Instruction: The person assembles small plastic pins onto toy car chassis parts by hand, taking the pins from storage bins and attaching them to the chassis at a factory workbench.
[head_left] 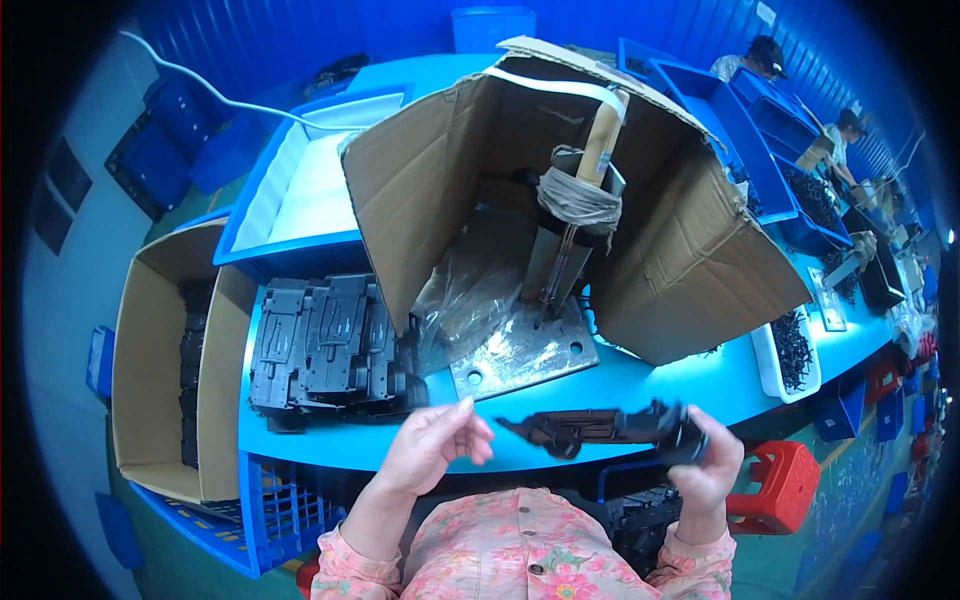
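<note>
My right hand grips one end of a long black plastic part, held level above the near edge of the blue table. My left hand hovers just left of the part's free end, fingers loosely curled and holding nothing. A stack of similar black plastic parts lies on the table ahead of my left hand. Behind the held part, a metal fixture with a wooden handle stands on a steel base plate inside an opened cardboard box.
A cardboard box with more black parts stands at the left. A blue bin sits behind the stack. A white tray of small black pieces lies at the right. A red stool stands lower right. Other people work at the far right.
</note>
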